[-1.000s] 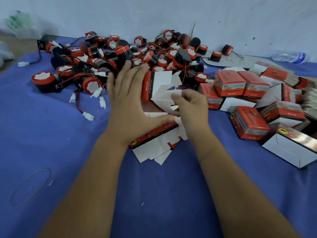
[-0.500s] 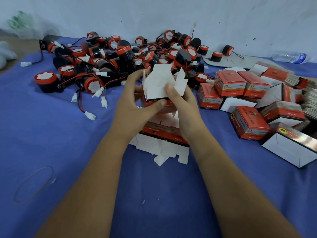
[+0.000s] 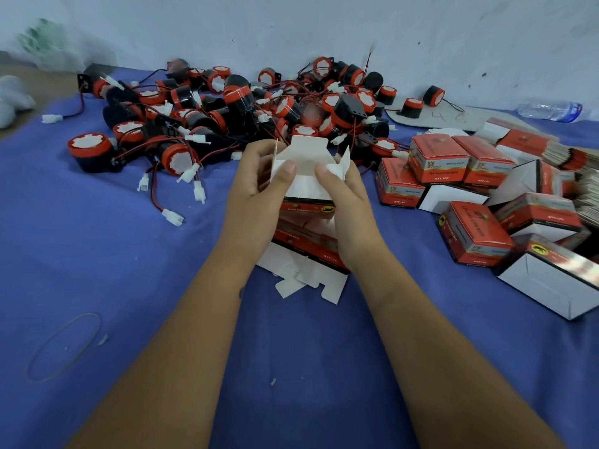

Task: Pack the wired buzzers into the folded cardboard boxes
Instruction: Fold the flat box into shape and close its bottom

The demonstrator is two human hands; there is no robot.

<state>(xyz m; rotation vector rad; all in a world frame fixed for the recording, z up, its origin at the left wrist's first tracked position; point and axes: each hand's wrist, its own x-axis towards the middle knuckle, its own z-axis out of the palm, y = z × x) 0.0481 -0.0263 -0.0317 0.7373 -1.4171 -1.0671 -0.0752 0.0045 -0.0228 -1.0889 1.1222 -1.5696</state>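
1. The left hand (image 3: 256, 186) and right hand (image 3: 348, 202) both grip one red cardboard box (image 3: 308, 183), thumbs pressing its open white flaps.
2. Flat unfolded boxes (image 3: 311, 254) lie just beneath.
3. The wired buzzers (image 3: 233, 115) are heaped beyond; closed boxes (image 3: 453, 163) sit to the right on blue cloth (image 3: 146, 286).

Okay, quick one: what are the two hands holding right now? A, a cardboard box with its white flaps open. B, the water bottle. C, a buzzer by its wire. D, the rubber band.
A: the left hand and right hand both grip a cardboard box with its white flaps standing open.
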